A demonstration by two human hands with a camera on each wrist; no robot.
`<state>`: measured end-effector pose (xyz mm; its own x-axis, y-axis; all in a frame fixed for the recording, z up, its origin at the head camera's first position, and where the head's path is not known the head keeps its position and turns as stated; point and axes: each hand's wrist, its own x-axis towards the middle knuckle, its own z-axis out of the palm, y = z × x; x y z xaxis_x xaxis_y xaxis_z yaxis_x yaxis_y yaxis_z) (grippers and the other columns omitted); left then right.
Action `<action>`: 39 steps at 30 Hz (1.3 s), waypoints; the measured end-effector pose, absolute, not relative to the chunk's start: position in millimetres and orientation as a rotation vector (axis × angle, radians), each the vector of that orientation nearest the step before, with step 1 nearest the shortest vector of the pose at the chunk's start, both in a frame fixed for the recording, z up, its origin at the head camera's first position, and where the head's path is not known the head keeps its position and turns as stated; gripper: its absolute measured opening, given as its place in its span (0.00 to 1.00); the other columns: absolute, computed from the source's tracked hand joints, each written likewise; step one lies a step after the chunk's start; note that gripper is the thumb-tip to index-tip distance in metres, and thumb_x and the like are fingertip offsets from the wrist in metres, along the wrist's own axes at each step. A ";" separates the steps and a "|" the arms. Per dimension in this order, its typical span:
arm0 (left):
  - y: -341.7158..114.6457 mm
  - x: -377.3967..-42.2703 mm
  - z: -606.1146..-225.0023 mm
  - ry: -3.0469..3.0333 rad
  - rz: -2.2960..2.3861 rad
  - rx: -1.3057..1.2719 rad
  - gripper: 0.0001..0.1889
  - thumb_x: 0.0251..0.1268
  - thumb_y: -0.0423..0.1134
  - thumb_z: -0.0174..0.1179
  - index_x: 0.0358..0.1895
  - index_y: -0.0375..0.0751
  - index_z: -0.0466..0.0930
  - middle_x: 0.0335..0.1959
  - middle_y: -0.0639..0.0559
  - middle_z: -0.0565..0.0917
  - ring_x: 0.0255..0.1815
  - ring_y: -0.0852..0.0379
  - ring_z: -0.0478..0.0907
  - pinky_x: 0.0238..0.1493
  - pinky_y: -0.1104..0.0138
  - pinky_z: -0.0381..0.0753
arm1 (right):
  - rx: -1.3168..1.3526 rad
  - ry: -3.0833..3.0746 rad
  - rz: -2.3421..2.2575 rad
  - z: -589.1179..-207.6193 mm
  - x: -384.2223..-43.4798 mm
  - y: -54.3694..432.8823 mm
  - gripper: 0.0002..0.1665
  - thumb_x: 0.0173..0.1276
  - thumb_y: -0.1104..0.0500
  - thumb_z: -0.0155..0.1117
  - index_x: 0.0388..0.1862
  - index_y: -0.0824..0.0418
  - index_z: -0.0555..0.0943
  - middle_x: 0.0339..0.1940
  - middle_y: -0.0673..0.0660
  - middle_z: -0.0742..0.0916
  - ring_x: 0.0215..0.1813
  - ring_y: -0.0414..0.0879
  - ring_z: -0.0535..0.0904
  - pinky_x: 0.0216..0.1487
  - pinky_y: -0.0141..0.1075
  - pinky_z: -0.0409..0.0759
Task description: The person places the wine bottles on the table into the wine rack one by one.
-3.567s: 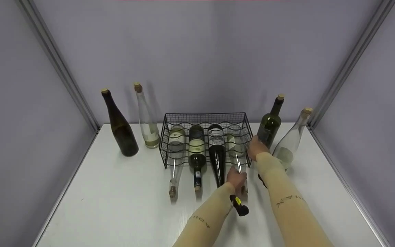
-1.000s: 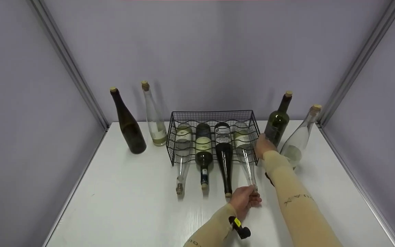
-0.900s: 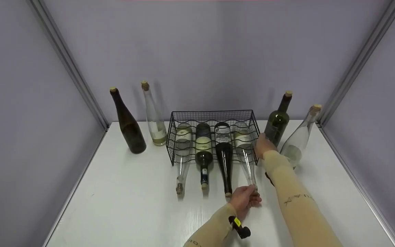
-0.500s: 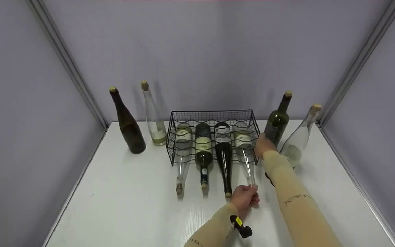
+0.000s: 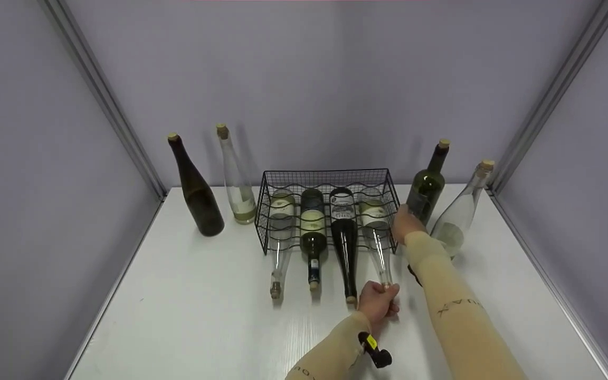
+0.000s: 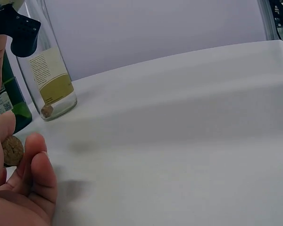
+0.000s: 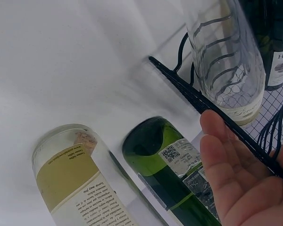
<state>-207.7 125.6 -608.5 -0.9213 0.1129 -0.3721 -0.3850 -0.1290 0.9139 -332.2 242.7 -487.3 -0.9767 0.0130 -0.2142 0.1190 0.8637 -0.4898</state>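
Observation:
A clear glass bottle (image 5: 379,248) lies in the right-hand slot of the black wire rack (image 5: 322,171), its neck sticking out toward the front. My left hand (image 5: 377,302) pinches the end of that neck; in the left wrist view the cork (image 6: 12,151) shows between thumb and fingers. My right hand (image 5: 406,226) rests against the rack's right side, with fingers (image 7: 221,157) fairly straight along the wire and the thumb hidden. Three more bottles lie beside it: a dark one (image 5: 345,253), a green one (image 5: 314,244) and another clear one (image 5: 279,248).
Just right of the rack stand a green bottle (image 5: 428,184) and a clear bottle (image 5: 454,216), close to my right hand and forearm. On the left stand a brown bottle (image 5: 201,206) and a clear bottle (image 5: 238,190). Walls enclose the white table (image 5: 193,316) at back and sides.
My left hand has slid down the neck to the corked end and turned a little. The bottle's neck has shifted slightly left and its label shows more fully. My right hand stays put.

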 end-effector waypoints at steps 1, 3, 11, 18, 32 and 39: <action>125.3 -207.7 -608.7 1.817 2.120 -0.297 0.18 0.61 0.43 0.66 0.35 0.42 0.63 0.21 0.49 0.78 0.17 0.59 0.75 0.20 0.70 0.76 | 0.101 2.832 -0.768 -487.1 -332.5 242.5 0.32 0.73 0.67 0.39 0.71 0.76 0.43 0.59 0.81 0.72 0.55 0.69 0.75 0.55 0.57 0.72; 124.9 -207.7 -608.9 1.816 2.129 -0.281 0.17 0.62 0.43 0.65 0.34 0.42 0.64 0.20 0.49 0.78 0.16 0.59 0.76 0.20 0.69 0.77 | 0.099 2.832 -0.768 -486.7 -333.2 242.2 0.32 0.72 0.68 0.39 0.71 0.76 0.44 0.57 0.81 0.73 0.53 0.68 0.76 0.53 0.56 0.73; 122.7 -208.5 -610.7 1.844 2.103 -0.268 0.17 0.63 0.46 0.63 0.35 0.42 0.64 0.21 0.51 0.77 0.17 0.60 0.77 0.21 0.69 0.78 | 0.089 2.850 -0.693 -485.0 -333.7 240.2 0.36 0.71 0.69 0.46 0.70 0.77 0.42 0.44 0.76 0.81 0.36 0.59 0.81 0.37 0.49 0.76; 119.7 -206.6 -608.5 1.845 2.110 -0.271 0.16 0.63 0.46 0.64 0.37 0.41 0.67 0.22 0.51 0.78 0.17 0.60 0.77 0.22 0.68 0.79 | 0.083 2.872 -0.714 -483.5 -330.3 237.5 0.31 0.73 0.68 0.43 0.69 0.77 0.46 0.47 0.78 0.80 0.43 0.64 0.81 0.42 0.53 0.77; 104.2 -182.3 -603.9 1.859 1.966 -0.182 0.18 0.64 0.51 0.61 0.41 0.39 0.70 0.25 0.47 0.80 0.22 0.57 0.80 0.27 0.65 0.81 | 0.066 2.882 -0.782 -500.3 -330.3 240.8 0.29 0.74 0.66 0.40 0.69 0.76 0.47 0.51 0.79 0.77 0.48 0.67 0.79 0.48 0.55 0.76; 83.2 -167.2 -589.7 1.890 1.796 -0.047 0.16 0.65 0.51 0.61 0.37 0.40 0.73 0.28 0.47 0.80 0.23 0.55 0.79 0.27 0.64 0.81 | 0.033 2.931 -0.799 -501.3 -331.5 248.2 0.27 0.75 0.66 0.41 0.67 0.77 0.51 0.48 0.78 0.79 0.46 0.68 0.80 0.45 0.56 0.77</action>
<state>-167.2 83.2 -589.7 -0.8600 0.3263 -0.3923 -0.3751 0.1168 0.9196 -331.5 248.2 -501.3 -0.9944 -0.0060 -0.1056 0.0484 0.8618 -0.5049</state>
